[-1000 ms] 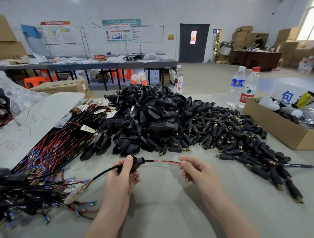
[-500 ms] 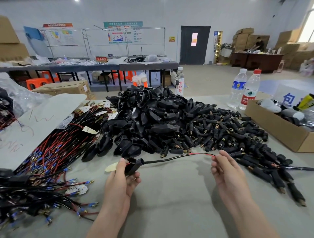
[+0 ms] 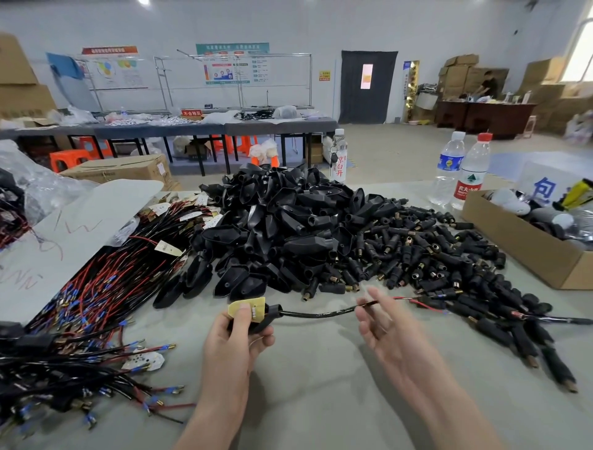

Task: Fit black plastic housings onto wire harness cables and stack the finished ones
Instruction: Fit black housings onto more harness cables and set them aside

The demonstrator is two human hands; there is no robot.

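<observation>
Housing [image 3: 263, 318] and cable [image 3: 316, 314], one each, left hand [image 3: 234, 348]

The hall was brightly and evenly lit. A white ceiling lamp [image 3: 143, 1] flared at the top edge, and the tall window [image 3: 582, 54] in the upper right corner was blown out to white. The pale glass panel [image 3: 366, 76] in the dark door glowed. Soft, faint shadows lay on the grey cloth-covered table [image 3: 321, 401] beside both hands. The heap of glossy black plastic housings [image 3: 288, 218] at the table's middle carried dull grey highlights. The right hand [image 3: 390, 334] was smeared by motion blur, while the left hand [image 3: 234, 340] and the single black plastic housing [image 3: 268, 318] it gripped were sharp. The wide lens bowed straight lines near the edges, and the far wall looked soft.
</observation>
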